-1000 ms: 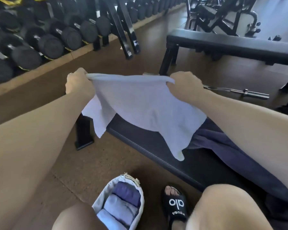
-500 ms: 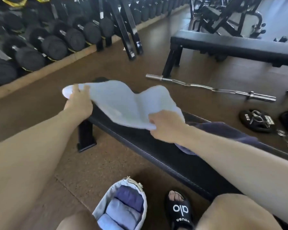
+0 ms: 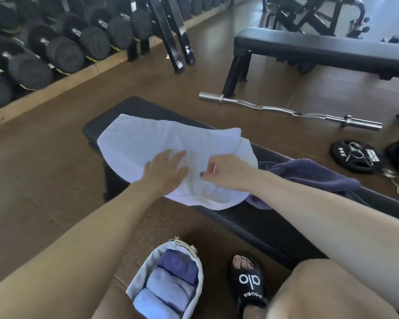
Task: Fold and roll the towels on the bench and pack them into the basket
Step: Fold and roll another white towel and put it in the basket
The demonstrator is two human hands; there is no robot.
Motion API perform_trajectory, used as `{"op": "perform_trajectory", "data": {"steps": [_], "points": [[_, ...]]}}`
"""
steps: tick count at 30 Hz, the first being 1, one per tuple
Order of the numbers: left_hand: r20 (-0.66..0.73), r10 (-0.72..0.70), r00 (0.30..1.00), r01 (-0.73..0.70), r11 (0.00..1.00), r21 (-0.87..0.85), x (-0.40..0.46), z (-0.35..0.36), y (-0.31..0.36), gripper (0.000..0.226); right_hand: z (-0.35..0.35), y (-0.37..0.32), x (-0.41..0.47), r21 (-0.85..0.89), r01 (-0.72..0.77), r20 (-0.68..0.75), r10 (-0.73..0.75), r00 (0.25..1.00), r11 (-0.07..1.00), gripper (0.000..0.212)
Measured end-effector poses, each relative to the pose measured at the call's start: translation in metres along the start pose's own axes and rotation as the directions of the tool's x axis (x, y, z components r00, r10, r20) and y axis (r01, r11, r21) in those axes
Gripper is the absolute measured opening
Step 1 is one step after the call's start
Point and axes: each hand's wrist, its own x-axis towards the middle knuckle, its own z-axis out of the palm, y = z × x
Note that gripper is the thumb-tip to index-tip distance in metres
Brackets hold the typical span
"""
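Since a second ago the white towel (image 3: 171,155) is no longer hanging in the air between two raised fists; it is now lying spread across the near end of the tabletop (image 3: 258,226), and both hands are coming down onto it. The left hand (image 3: 166,169) is resting flat on the cloth with fingers spread, smoothing it, while the right hand (image 3: 226,171) is pinching a fold of the same towel with curled fingers and thumb. This suggests the shaking-out is finishing and the first fold is beginning.

The towel's near edge is drooping over the tabletop's front side, and its right corner is overlapping the purple towel (image 3: 309,176), which is lying bunched just beside it and waiting its turn. The far left end of the tabletop is showing bare padding, giving some room to slide the cloth flatter.

The basket (image 3: 136,286) is sitting on the floor between the knees, already holding three rolled towels (image 3: 168,288) side by side, with little spare room apparent. A curl bar (image 3: 286,110) and a weight plate (image 3: 352,155) are lying on the floor well apart from the work.
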Motion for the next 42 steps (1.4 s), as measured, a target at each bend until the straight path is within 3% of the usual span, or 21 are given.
{"op": "perform_trajectory", "data": {"steps": [2, 4, 6, 9, 12, 15, 17, 21, 23, 26, 30, 32, 34, 37, 40, 42], "points": [[0.087, 0.025, 0.996, -0.023, 0.999, -0.024, 0.000, 0.007, 0.025, 0.056, -0.004, 0.025, 0.007, -0.169, -0.075, -0.361, 0.009, 0.933, 0.983, 0.028], [0.156, 0.035, 0.987, -0.041, 0.999, 0.033, -0.005, 0.014, 0.042, 0.057, -0.002, 0.059, 0.010, -0.284, -0.187, -0.502, 0.020, 0.865, 0.940, 0.035], [0.172, 0.051, 0.984, -0.069, 0.993, 0.100, -0.011, 0.021, 0.052, 0.062, 0.004, 0.091, 0.001, -0.359, -0.260, -0.437, 0.085, 0.895, 0.896, 0.046], [0.156, 0.067, 0.985, -0.087, 0.988, 0.125, -0.014, 0.028, 0.053, 0.066, 0.023, 0.133, -0.022, -0.613, -0.143, -0.277, -0.042, 0.960, 0.777, 0.053], [0.174, 0.078, 0.982, -0.105, 0.982, 0.154, -0.010, 0.029, 0.052, 0.068, 0.029, 0.150, -0.048, -0.642, -0.150, -0.378, -0.140, 0.915, 0.752, 0.040], [0.113, 0.114, 0.987, -0.127, 0.986, 0.112, -0.009, 0.026, 0.065, 0.069, 0.022, 0.151, -0.061, -0.512, -0.278, -0.570, -0.080, 0.818, 0.813, 0.022], [0.041, 0.184, 0.982, -0.185, 0.982, 0.040, -0.014, 0.026, 0.086, 0.073, 0.020, 0.153, -0.067, -0.483, -0.338, -0.601, -0.025, 0.799, 0.808, 0.012], [0.046, 0.375, 0.926, -0.377, 0.926, 0.030, -0.026, 0.042, 0.132, 0.077, 0.017, 0.163, -0.082, -0.455, -0.423, -0.546, 0.129, 0.828, 0.784, 0.019], [0.030, 0.431, 0.902, -0.432, 0.902, 0.009, -0.030, 0.049, 0.146, 0.056, 0.011, 0.170, -0.089, -0.436, -0.449, -0.520, 0.189, 0.833, 0.780, 0.029], [0.052, 0.477, 0.878, -0.477, 0.879, -0.005, -0.034, 0.045, 0.155, 0.022, -0.007, 0.171, -0.102, -0.274, -0.467, -0.468, 0.308, 0.828, 0.841, 0.034], [0.122, 0.551, 0.825, -0.552, 0.833, -0.030, -0.048, 0.034, 0.158, 0.017, -0.034, 0.163, -0.108, -0.354, -0.531, -0.310, 0.439, 0.843, 0.770, 0.032], [0.134, 0.565, 0.814, -0.564, 0.824, -0.047, -0.056, 0.034, 0.158, 0.017, -0.044, 0.151, -0.102, -0.427, -0.498, -0.334, 0.380, 0.863, 0.755, 0.037], [0.118, 0.590, 0.799, -0.590, 0.806, -0.036, -0.062, 0.039, 0.158, 0.017, -0.044, 0.135, -0.091, -0.396, -0.335, -0.364, 0.189, 0.912, 0.855, 0.041], [0.095, 0.614, 0.784, -0.600, 0.788, -0.139, -0.065, 0.044, 0.150, 0.018, -0.032, 0.101, -0.073, -0.185, -0.032, -0.176, -0.001, 0.984, 0.982, 0.045], [0.028, 0.526, 0.850, -0.493, 0.814, -0.307, -0.064, 0.040, 0.126, 0.031, -0.011, 0.081, -0.054, -0.209, 0.074, -0.009, -0.077, 0.997, 0.975, 0.044], [-0.143, 0.340, 0.930, -0.368, 0.877, -0.309, -0.061, 0.035, 0.097, 0.030, -0.005, 0.078, -0.043, -0.228, 0.044, 0.016, -0.041, 0.999, 0.973, 0.045]]}}
